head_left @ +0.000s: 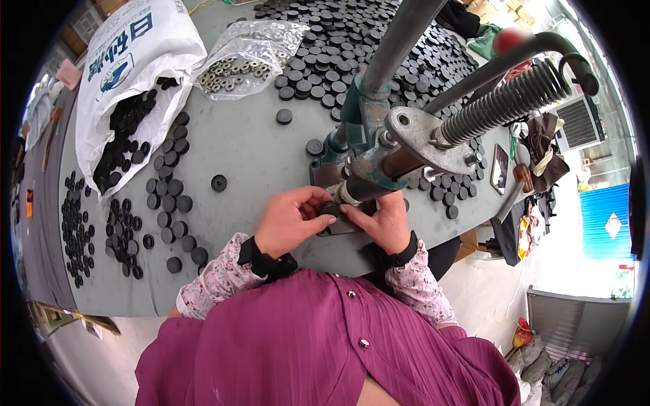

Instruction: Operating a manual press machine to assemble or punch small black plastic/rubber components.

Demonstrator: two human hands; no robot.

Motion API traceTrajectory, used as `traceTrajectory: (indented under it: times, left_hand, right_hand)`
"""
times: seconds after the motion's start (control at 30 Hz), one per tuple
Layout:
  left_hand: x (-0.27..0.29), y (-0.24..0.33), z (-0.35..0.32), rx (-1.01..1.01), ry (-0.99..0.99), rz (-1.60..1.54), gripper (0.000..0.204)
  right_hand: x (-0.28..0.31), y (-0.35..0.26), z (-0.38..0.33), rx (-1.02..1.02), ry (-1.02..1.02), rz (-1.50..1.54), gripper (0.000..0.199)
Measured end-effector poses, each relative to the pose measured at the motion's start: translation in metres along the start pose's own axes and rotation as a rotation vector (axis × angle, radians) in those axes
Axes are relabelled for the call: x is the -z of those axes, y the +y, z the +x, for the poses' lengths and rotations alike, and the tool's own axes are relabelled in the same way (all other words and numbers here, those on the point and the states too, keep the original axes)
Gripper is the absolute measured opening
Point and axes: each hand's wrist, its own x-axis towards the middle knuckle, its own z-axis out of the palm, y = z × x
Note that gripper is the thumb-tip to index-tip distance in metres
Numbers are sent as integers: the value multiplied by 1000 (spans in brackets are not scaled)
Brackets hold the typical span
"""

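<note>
A green hand press with a metal ram (363, 188) stands on the grey table in front of me. Between thumb and fingers my left hand (284, 220) pinches a black round cap (330, 208), low beside the ram's end. My right hand (386, 223) is curled in close on the other side; its thumb points at the cap, and the ram partly covers its fingers. What that hand grips, if anything, I cannot make out. Above the hands rise the press's coil spring (504, 105) and round metal flange (423, 139).
Left, black caps spill from a white sack (145, 51) and lie in loose groups on the table (237, 149). Behind the press spreads a heap of black discs (332, 51), beside a clear bag of metal rings (247, 71). A phone (499, 168) and hammer (518, 183) lie right.
</note>
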Motion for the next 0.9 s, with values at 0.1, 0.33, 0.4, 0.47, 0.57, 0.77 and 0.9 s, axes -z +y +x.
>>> traceTrajectory:
  times: [0.1, 0.33, 0.4, 0.47, 0.57, 0.77, 0.9]
  left_hand:
    - [-5, -1, 7, -91, 39, 95, 26]
    - [-20, -8, 19, -514, 213, 452, 30]
    - [-19, -7, 19, -601, 252, 580, 31]
    - [-16, -4, 19, -631, 252, 596, 34]
    - [-24, -3, 19, -633, 199, 632, 35]
    - [-29, -7, 21, -585, 156, 548, 37]
    - [-29, -19, 28, -531, 162, 379, 43]
  right_hand:
    - [12, 27, 10, -35, 48, 82, 50]
    - [85, 20, 50, -30, 260, -60, 37]
    - [99, 10, 54, -91, 244, 76, 24]
    - [103, -4, 51, -135, 217, 128, 20]
    - [98, -11, 43, -171, 247, 188, 17]
    - [106, -21, 44, -153, 298, 497, 15]
    - [138, -36, 72, -4, 328, 420, 20]
